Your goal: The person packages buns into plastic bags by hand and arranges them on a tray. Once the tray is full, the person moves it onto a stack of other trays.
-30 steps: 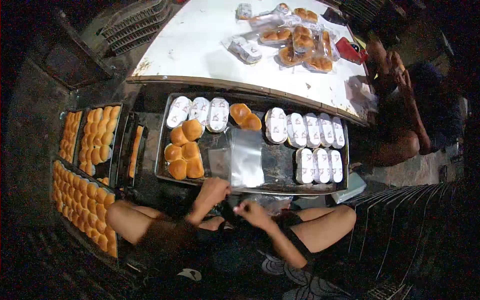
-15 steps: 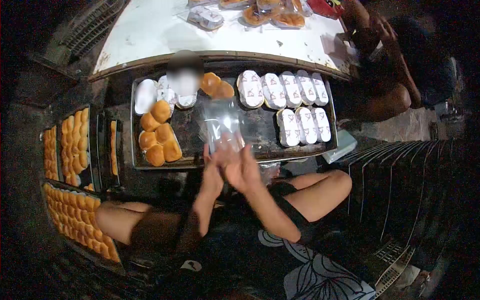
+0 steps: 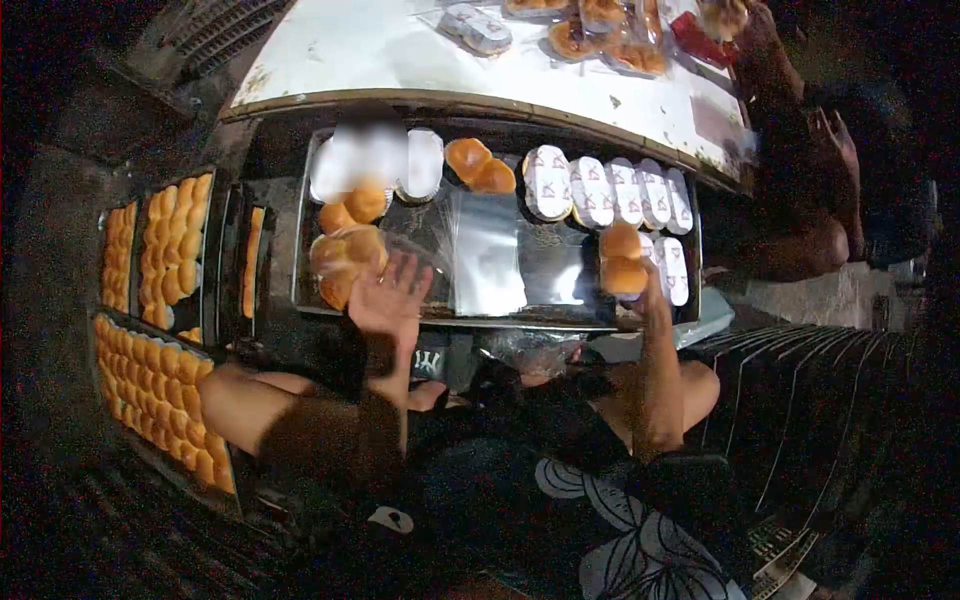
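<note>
Buns (image 3: 638, 58) lie bagged on the counter (image 3: 370, 60), with unbagged buns (image 3: 350, 250) on the tray (image 3: 545, 240). The right hand (image 3: 652, 292) has fingers grasping a bun pair (image 3: 622, 268); the left hand (image 3: 385, 304) spreads its fingers.

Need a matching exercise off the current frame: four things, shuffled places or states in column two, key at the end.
1. Right hand
2. Left hand
3. Clear bags
4. Red item

A. Flat, mid-tray
B. On the white table
C. Open, by the left-end buns
D. On a bun pair, right end

Pairs: 1-D, 2-C, 3-A, 4-B
</note>
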`<act>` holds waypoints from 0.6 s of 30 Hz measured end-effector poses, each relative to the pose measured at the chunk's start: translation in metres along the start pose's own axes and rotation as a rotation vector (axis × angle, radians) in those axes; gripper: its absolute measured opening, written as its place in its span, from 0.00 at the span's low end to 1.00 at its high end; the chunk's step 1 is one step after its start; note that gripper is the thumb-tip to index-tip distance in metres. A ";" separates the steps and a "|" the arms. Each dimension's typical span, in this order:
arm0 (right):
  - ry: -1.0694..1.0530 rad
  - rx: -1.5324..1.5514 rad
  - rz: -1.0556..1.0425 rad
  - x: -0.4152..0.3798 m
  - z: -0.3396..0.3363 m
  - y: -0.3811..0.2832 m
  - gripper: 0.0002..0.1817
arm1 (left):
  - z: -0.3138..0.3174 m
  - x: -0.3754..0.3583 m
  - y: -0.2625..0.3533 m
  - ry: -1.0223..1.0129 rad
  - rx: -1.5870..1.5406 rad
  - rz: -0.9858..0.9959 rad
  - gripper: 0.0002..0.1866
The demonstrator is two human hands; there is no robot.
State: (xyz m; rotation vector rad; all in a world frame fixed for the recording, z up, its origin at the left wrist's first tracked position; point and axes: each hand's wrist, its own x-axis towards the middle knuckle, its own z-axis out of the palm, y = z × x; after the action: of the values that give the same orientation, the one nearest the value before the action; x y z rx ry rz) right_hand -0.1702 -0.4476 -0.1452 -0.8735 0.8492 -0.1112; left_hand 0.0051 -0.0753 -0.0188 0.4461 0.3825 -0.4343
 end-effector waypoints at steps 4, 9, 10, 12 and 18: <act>-0.120 0.061 0.049 -0.030 0.014 0.066 0.26 | 0.003 0.006 0.003 -0.076 -0.138 -0.036 0.20; -0.203 0.049 0.101 -0.117 0.152 0.097 0.28 | 0.022 -0.004 0.004 -0.244 -0.261 -0.140 0.20; -0.215 0.149 0.073 -0.131 0.179 0.079 0.28 | 0.023 -0.006 0.002 -0.240 -0.255 -0.139 0.20; -0.217 0.262 0.045 -0.147 0.212 0.046 0.29 | 0.029 -0.013 -0.001 -0.179 -0.356 -0.199 0.21; -0.165 -1.055 -0.735 -0.163 0.271 -0.037 0.21 | 0.016 -0.018 -0.017 -0.236 -0.859 -0.365 0.28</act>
State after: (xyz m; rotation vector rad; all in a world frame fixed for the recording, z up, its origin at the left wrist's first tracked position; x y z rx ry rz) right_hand -0.0828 -0.2340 0.0743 -2.1367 0.3442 -0.2322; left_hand -0.0137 -0.0915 -0.0030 -0.5156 0.3846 -0.6199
